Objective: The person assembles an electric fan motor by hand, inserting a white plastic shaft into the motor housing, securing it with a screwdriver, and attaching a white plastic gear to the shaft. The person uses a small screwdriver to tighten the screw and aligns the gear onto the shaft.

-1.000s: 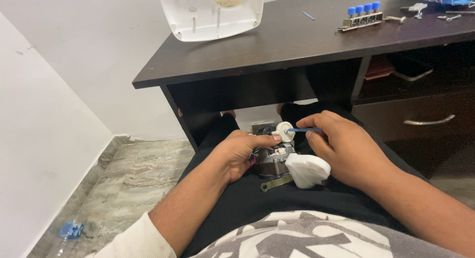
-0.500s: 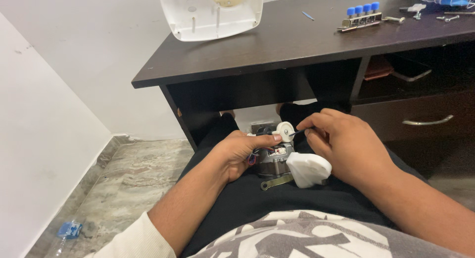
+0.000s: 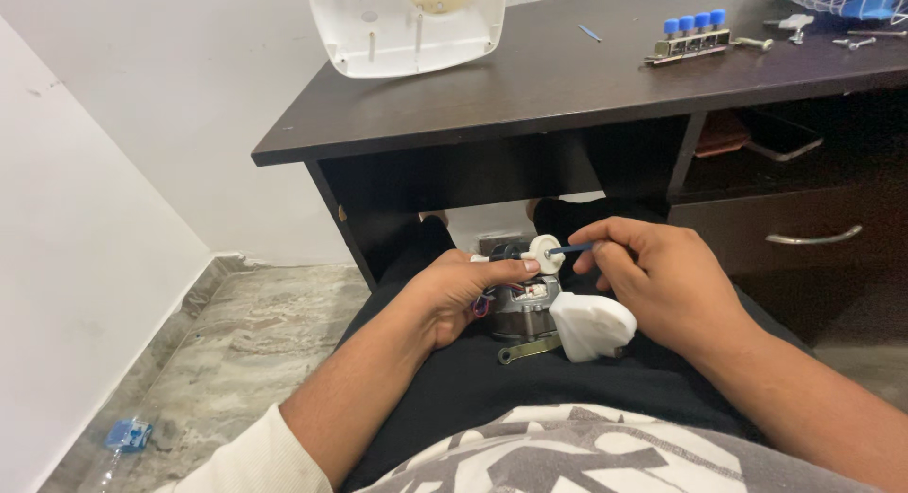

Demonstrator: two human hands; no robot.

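Two hands work over lap. Left hand [image 3: 454, 294] clasps small motor assembly [image 3: 523, 308], steadying it on thigh; right hand [image 3: 662, 280] pinches thin blue rod [image 3: 570, 250] poking into white round cap [image 3: 543, 254]. Dark table [image 3: 567, 86] ahead, marble floor [image 3: 236, 351], white wall.

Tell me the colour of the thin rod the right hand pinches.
Blue rod, head view.

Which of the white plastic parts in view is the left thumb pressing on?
The small round white wheel on the motor's top, with the thin blue rod through it. The bigger white block lies lower, under the right hand.
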